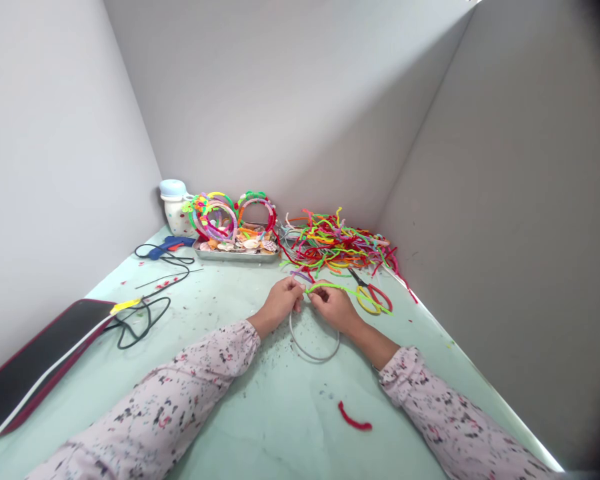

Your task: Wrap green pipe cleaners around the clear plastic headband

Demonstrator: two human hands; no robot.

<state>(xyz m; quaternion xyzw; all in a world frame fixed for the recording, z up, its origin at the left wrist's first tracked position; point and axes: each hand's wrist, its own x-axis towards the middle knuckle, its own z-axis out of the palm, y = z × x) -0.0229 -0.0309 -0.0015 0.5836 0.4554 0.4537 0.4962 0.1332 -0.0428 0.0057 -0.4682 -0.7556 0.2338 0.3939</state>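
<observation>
Green pipe cleaner gripped by the right hand, left hand pinching a grey headband

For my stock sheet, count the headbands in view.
3: a bare grey headband held by the left hand, and a decorated headband and another standing at the shell tray. More may be hidden behind those two.

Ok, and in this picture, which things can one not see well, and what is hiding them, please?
Head view:
The headband: top hidden by the left hand and right hand.
The green pipe cleaner: one end hidden by the right hand.
The shells: partly hidden by the decorated headbands.
The dark case: cut off by the left edge.
The specks: too small to identify.
</observation>
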